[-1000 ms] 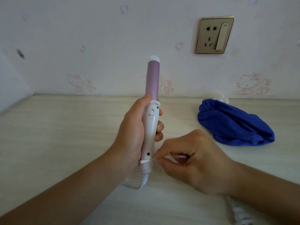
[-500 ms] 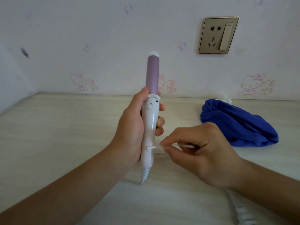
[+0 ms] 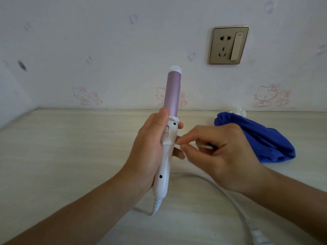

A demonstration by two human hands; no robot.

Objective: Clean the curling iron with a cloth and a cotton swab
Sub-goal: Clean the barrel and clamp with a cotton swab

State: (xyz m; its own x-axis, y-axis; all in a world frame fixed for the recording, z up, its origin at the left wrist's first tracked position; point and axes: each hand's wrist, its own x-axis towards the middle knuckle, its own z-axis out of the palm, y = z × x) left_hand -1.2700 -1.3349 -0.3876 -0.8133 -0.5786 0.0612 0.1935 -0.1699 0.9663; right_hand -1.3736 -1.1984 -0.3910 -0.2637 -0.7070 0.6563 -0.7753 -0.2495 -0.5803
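Note:
My left hand (image 3: 147, 151) holds the curling iron (image 3: 172, 96) upright by its white handle, the pink barrel and white tip pointing up in front of the wall. My right hand (image 3: 224, 156) pinches a white cotton swab (image 3: 206, 147) between thumb and forefinger. The swab's front end touches the middle of the handle, just below the switch. A crumpled blue cloth (image 3: 261, 138) lies on the table to the right, behind my right hand, touched by neither hand.
The iron's white cord (image 3: 228, 197) loops across the pale wooden table (image 3: 70, 156) to a plug at the lower right edge. A wall socket with a switch (image 3: 229, 45) sits above. A small white wad lies behind the cloth by the wall.
The swab has travelled up the handle from near its base to the middle, my right hand rising with it. The iron has turned slightly in my left hand.

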